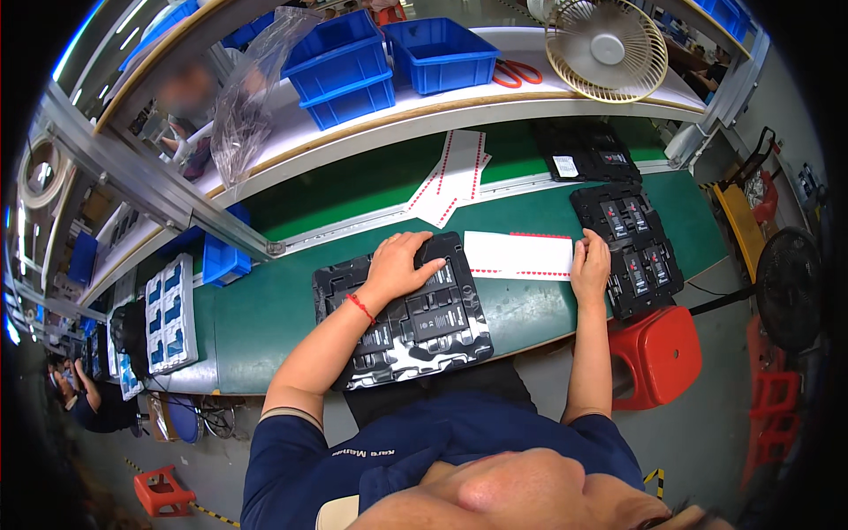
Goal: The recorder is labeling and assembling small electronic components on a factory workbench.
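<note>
Green worktop (265, 336): bare room left of the near tray, a bit between the two trays.
Near tray (474, 309): black, lying flat by the worktop's front edge.
Right tray (624, 244): black, toward the worktop's right end.
White strip (521, 256): flat between the trays, red marks along its long edges.
Left hand (402, 265): spread over the near tray.
Right hand (590, 269): at the strip's right end; can't tell if it's pinching.
Batteries (439, 322): in both trays.
</note>
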Motion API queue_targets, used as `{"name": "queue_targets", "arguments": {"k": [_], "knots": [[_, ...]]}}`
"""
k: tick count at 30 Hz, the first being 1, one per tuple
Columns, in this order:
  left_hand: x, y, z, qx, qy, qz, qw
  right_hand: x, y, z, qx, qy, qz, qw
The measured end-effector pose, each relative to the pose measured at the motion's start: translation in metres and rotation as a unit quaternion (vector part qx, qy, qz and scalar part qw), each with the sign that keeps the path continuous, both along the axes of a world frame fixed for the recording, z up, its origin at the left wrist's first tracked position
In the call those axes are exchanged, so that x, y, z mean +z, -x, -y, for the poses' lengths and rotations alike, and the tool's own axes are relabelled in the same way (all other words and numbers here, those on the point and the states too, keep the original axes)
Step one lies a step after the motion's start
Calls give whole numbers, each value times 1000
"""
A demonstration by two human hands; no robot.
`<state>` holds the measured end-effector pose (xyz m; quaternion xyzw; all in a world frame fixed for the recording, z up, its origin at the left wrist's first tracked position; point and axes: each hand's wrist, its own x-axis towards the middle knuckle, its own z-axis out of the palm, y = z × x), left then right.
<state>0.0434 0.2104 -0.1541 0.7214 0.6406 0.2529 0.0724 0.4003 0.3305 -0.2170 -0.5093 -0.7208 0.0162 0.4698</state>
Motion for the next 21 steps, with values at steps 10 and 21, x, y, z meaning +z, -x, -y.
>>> {"name": "queue_targets", "arguments": {"k": [10,21], "knots": [[-3,-5,-1,-2,8,5,1000,-7,-6,-1,31,4,-2,1000],[-7,1,0,0,-20,-11,1000,-8,-6,-4,54,-11,-2,998]]}}
